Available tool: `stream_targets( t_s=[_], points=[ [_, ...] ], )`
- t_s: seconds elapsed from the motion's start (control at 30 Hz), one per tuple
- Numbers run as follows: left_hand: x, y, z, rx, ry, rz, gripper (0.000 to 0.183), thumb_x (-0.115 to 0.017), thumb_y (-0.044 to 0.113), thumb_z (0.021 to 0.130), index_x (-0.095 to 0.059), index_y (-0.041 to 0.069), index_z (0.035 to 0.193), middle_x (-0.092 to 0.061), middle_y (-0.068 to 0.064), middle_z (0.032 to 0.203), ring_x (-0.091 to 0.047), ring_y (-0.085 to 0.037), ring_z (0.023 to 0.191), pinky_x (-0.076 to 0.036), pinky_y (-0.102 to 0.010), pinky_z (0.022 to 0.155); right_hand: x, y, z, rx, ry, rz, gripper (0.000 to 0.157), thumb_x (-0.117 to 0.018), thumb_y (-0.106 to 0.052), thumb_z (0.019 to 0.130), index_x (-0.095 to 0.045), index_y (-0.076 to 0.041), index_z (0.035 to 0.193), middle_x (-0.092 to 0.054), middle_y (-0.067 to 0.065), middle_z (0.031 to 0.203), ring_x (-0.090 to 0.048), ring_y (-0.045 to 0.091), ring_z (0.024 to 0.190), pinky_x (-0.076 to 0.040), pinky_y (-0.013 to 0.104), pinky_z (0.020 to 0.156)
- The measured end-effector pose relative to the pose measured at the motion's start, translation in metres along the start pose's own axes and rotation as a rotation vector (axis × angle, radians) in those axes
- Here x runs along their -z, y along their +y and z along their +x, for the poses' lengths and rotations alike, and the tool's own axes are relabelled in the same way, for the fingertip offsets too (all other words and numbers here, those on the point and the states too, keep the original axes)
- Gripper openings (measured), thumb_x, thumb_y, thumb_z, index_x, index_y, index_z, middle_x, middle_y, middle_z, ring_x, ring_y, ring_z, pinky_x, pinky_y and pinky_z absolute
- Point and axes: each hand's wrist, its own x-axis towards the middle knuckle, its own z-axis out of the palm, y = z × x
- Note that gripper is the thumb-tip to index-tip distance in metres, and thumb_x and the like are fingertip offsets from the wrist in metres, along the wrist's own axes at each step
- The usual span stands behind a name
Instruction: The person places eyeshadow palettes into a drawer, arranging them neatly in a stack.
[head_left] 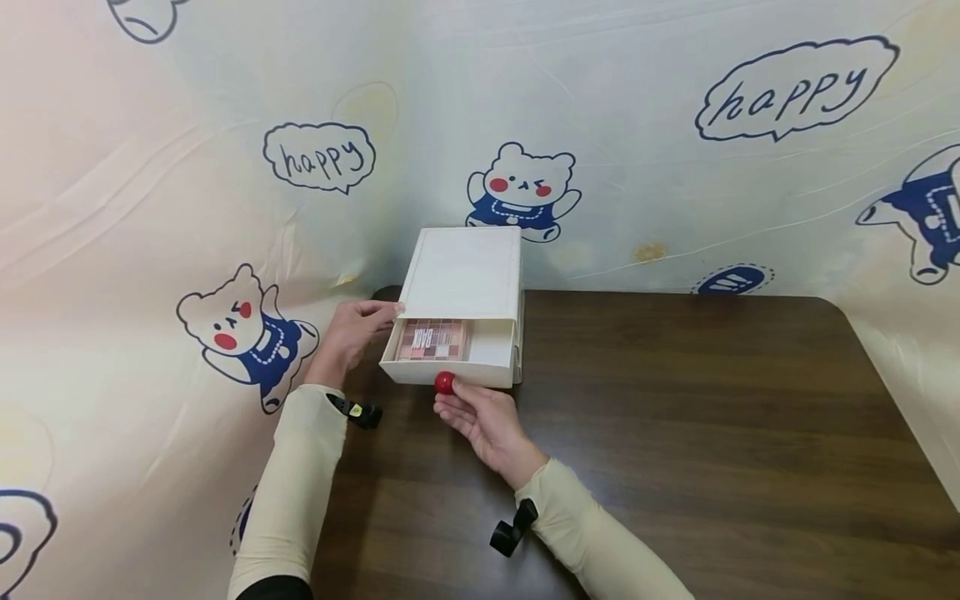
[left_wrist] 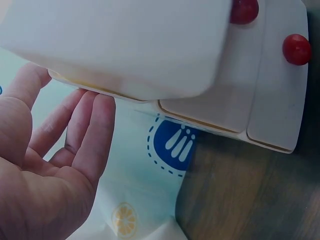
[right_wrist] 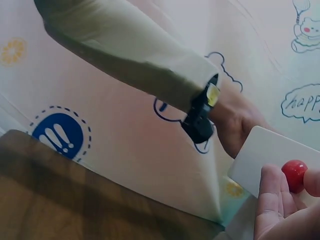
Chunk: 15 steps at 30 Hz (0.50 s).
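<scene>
A white drawer box (head_left: 465, 267) stands at the back of the table, its top drawer (head_left: 491, 377) pulled part way out. Inside the drawer, toward its left, lies a pinkish makeup palette (head_left: 432, 340) with small coloured squares. My right hand (head_left: 486, 425) pinches the round red knob (head_left: 444, 382) on the drawer front between thumb and fingers. At the box's left side is my left hand (head_left: 354, 335), its fairly straight fingers (left_wrist: 100, 120) touching the side wall near the drawer opening. Two lower drawers show in the left wrist view, each with a red knob (left_wrist: 297, 49).
The dark wooden table (head_left: 712, 417) extends to the right and front of the box. A pale cloth (head_left: 637, 183) printed with bears and the word "happy" hangs behind and to the left. Each wrist wears a black camera strap (head_left: 513, 529).
</scene>
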Motion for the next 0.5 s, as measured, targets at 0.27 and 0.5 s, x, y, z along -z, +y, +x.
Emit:
stream_targets(
  t_s=[0.27, 0.5],
  points=[
    [0.001, 0.000, 0.001, 0.003, 0.005, -0.005, 0.055, -0.081, 0.033, 0.087, -0.067, -0.005, 0.124, -0.069, -0.014, 0.111, -0.068, -0.019, 0.093, -0.057, -0.037, 0.090, -0.004, -0.013, 0.024, 0.034, 0.033, 0.014, 0.034, -0.064, -0.009, 0.099, -0.060, 0.012, 0.125, -0.073, 0.016, 0.092, -0.073, 0.021, 0.081, -0.060, 0.028, 0.077],
    [0.001, -0.001, 0.003, 0.002, -0.005, -0.047, 0.054, -0.082, 0.030, 0.086, -0.067, -0.006, 0.123, -0.070, -0.013, 0.108, -0.070, -0.019, 0.090, -0.056, -0.041, 0.090, -0.007, -0.024, 0.042, 0.059, 0.066, 0.004, 0.035, -0.064, -0.008, 0.099, -0.059, 0.012, 0.128, -0.073, 0.016, 0.091, -0.073, 0.020, 0.080, -0.060, 0.027, 0.077]
  ],
)
